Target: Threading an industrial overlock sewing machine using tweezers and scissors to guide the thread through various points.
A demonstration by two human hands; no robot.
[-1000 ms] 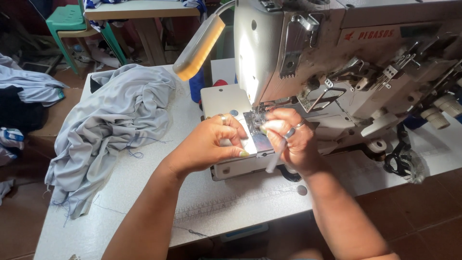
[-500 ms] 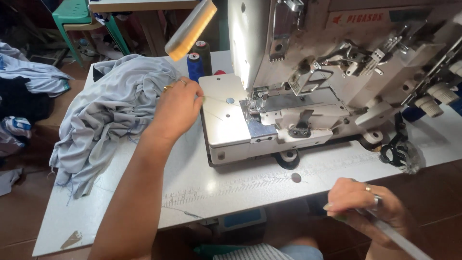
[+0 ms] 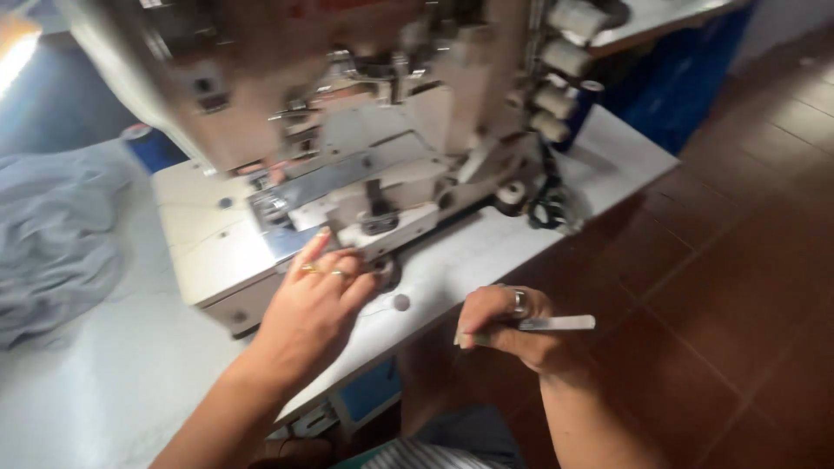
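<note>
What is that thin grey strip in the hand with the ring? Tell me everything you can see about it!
The thin grey strip is narrow, flat and pale grey, a bit blurred, so its material is unclear. It lies nearly level and pokes out sideways over the brown tiled floor, beside the white table. Only the right hand touches it, pinching one end; the other end hangs free.

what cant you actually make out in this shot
Head view only:
- Sewing machine: its top is cut off by the upper edge, and motion blur hides the needle area.
- Left hand: its own fingers hide what the fingertips touch.
- Right hand: holds a thin pale strip, too blurred to identify.
- Grey fabric: cut off at the left edge.
</note>
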